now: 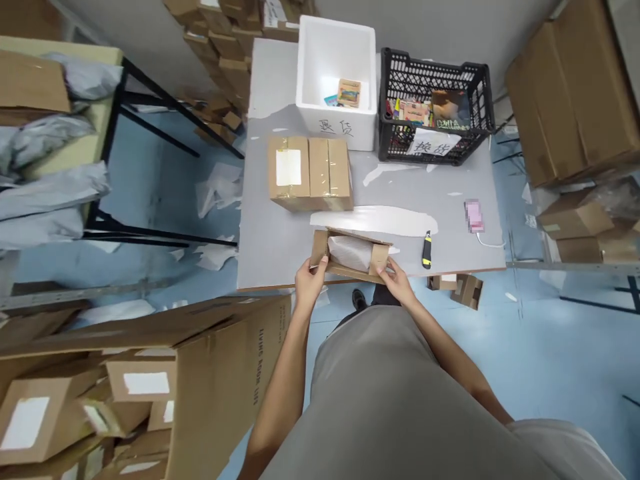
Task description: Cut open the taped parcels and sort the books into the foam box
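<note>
At the table's near edge lies a small opened cardboard box [379, 259] with its flaps raised. Inside it sits an item in whitish translucent wrapping [350, 252]; what is under the wrap cannot be made out. My left hand [309, 283] grips the box's left end, the thumb on the flap. My right hand [399, 283] pinches the right end at its flap. To the right of the box a black and yellow box cutter [427, 250] rests on the table.
Taped cartons [310, 170] stand behind the box. Farther back are a white foam bin [336, 123] and a black plastic crate [437, 137] holding small packets. A phone [474, 215] with a cable lies at right. A large carton [227, 373] of parcels stands at lower left.
</note>
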`<state>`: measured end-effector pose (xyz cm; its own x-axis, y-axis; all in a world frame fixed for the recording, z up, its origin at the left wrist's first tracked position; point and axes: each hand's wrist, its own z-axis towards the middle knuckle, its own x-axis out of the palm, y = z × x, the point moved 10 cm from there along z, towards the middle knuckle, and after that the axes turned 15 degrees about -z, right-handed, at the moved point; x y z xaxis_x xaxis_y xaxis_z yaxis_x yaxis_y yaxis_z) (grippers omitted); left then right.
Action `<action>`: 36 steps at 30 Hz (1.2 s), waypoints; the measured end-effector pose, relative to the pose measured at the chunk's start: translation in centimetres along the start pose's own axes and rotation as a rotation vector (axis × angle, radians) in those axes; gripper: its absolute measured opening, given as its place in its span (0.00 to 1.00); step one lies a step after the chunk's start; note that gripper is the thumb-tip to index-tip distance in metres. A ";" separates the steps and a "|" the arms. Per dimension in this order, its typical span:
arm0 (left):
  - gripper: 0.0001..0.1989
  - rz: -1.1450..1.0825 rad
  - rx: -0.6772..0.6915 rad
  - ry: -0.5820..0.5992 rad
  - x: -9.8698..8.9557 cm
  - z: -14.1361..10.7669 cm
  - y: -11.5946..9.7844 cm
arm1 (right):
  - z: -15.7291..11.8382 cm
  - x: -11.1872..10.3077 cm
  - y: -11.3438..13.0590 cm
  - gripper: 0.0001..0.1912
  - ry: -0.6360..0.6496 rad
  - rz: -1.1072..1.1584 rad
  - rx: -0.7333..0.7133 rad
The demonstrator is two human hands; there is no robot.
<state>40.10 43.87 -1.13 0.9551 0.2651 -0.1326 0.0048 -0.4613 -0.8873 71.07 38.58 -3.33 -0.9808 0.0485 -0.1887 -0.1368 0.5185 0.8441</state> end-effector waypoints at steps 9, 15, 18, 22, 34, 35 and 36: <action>0.12 -0.076 -0.061 0.472 11.2 -9.6 3.0 | -16.4 -12.0 -7.1 0.49 -0.496 0.044 0.143; 0.13 0.012 -0.064 0.750 18.0 -18.0 4.4 | -25.5 -18.1 -14.3 0.44 -0.792 0.097 0.318; 0.13 0.062 -0.028 0.860 21.4 -20.8 5.3 | -27.5 -20.0 -18.4 0.42 -0.857 0.127 0.433; 0.14 0.184 -0.030 0.924 27.4 -22.9 7.8 | -28.5 -23.3 -23.6 0.41 -0.892 0.223 0.506; 0.07 0.490 0.041 1.037 52.4 -29.6 14.2 | -25.0 -40.6 -35.1 0.37 -0.900 0.275 0.671; 0.08 0.506 0.019 1.033 54.2 -30.0 14.9 | -24.5 -43.0 -35.4 0.35 -0.907 0.246 0.682; 0.08 0.523 -0.001 1.031 56.0 -30.3 15.6 | -23.8 -45.5 -35.7 0.34 -0.908 0.225 0.688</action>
<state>102.62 25.81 -9.03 0.6285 -0.7755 -0.0596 -0.4629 -0.3114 -0.8299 117.25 -2.44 -12.93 -0.4749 0.6483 -0.5951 0.4056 0.7613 0.5058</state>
